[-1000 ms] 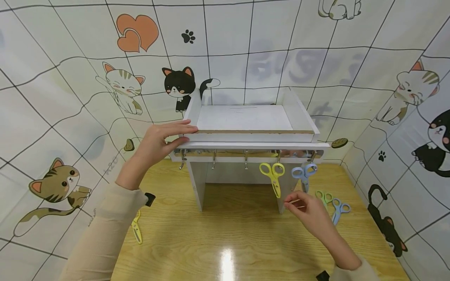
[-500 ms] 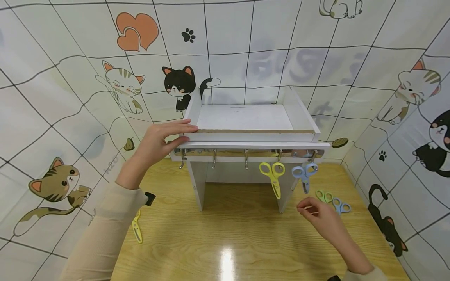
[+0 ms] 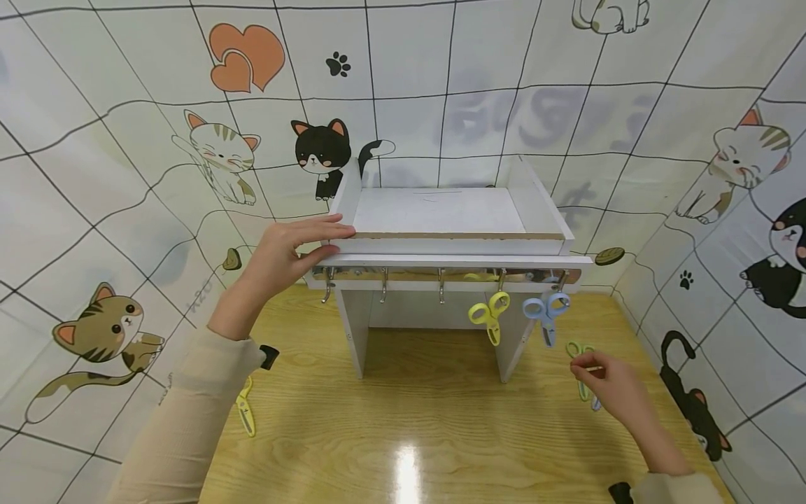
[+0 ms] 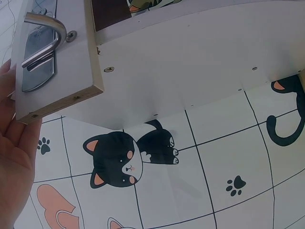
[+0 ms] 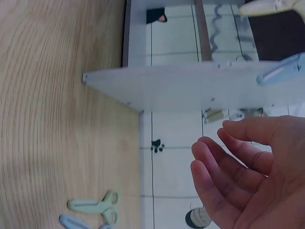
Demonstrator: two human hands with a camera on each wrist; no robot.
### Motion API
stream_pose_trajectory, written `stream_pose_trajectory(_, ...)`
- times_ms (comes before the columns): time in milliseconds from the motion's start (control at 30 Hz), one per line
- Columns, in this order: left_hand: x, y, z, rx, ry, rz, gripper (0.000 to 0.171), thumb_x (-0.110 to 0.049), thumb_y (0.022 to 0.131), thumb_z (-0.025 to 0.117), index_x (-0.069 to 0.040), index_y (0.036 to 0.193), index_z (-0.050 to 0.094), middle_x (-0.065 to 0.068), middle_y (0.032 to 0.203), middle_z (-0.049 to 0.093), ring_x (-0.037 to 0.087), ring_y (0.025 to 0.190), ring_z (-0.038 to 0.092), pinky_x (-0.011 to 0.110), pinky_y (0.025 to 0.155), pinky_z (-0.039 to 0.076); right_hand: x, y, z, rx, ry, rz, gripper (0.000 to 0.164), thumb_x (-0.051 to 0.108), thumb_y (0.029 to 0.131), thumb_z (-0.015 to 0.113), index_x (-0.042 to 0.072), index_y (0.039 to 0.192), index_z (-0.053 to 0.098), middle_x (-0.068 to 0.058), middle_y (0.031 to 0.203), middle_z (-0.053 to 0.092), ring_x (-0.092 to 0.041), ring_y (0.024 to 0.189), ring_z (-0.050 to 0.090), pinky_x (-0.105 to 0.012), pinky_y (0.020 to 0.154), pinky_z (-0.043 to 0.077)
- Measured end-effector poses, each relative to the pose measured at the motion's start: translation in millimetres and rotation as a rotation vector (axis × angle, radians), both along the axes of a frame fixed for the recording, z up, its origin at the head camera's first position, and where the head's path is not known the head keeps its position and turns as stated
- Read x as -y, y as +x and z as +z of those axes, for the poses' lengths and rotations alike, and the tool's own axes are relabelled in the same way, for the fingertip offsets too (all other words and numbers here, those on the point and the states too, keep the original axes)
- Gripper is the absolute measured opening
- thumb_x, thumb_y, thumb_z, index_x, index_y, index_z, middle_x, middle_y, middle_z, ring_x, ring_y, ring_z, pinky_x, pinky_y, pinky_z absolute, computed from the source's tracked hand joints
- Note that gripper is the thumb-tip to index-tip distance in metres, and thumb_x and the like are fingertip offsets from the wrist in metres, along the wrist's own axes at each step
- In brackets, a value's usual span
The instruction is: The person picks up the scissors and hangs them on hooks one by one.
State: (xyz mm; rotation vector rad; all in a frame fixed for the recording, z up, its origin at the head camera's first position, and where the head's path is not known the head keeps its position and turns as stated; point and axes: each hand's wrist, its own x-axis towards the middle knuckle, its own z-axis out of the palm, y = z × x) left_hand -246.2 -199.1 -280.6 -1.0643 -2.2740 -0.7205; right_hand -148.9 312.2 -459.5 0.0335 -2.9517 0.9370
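My left hand (image 3: 286, 255) grips the left front corner of a white shelf (image 3: 441, 247), fingers over the top and thumb at the front; in the left wrist view it lies against the board end beside a metal hook (image 4: 47, 47). My right hand (image 3: 613, 392) holds nothing, its fingers loosely bent over green scissors (image 3: 583, 390) and blue scissors (image 5: 74, 222) that lie on the table. From the shelf's right-hand hooks hang yellow scissors (image 3: 494, 333), tilted, and another blue pair, the hanging blue scissors (image 3: 549, 334).
Three bare hooks, such as the middle hook (image 3: 441, 288), line the left and centre of the rail. Another yellow pair of scissors (image 3: 246, 416) lies on the wooden table (image 3: 327, 441) near my left sleeve. Cat-printed sheeting (image 3: 415, 63) encloses the back and sides.
My right hand has moved right, away from the hanging scissors, to over the green and blue pairs on the table. The hanging yellow scissors have swung. My left hand stays put.
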Motion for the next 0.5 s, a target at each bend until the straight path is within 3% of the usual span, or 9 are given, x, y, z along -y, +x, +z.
stream_pose_trajectory(233, -1, -0.1, 0.5, -0.007, 0.001, 0.003, 0.041, 0.000, 0.083, 0.078, -0.015, 0.120, 0.074, 0.004, 0.123, 0.073, 0.024, 0.123, 0.065, 0.041, 0.104, 0.050, -32, -7.5, -7.1, -0.005, -0.005, -0.036, 0.023, 0.019, 0.100, 0.061, -0.002, 0.108, 0.068, -0.023, 0.103, 0.071, -0.003, 0.072, 0.064, -0.021, 0.058, 0.050)
stream_pose_trajectory(500, 0, -0.5, 0.0, -0.014, 0.004, -0.005, 0.041, 0.000, 0.082, 0.078, -0.015, 0.120, 0.074, 0.003, 0.122, 0.073, 0.024, 0.123, 0.065, 0.039, 0.106, 0.049, -63, -11.7, -15.0, 0.062, 0.021, -0.093, 0.037, 0.029, 0.103, 0.056, -0.005, 0.114, 0.064, -0.025, 0.101, 0.073, -0.011, 0.070, 0.070, -0.023, 0.057, 0.053)
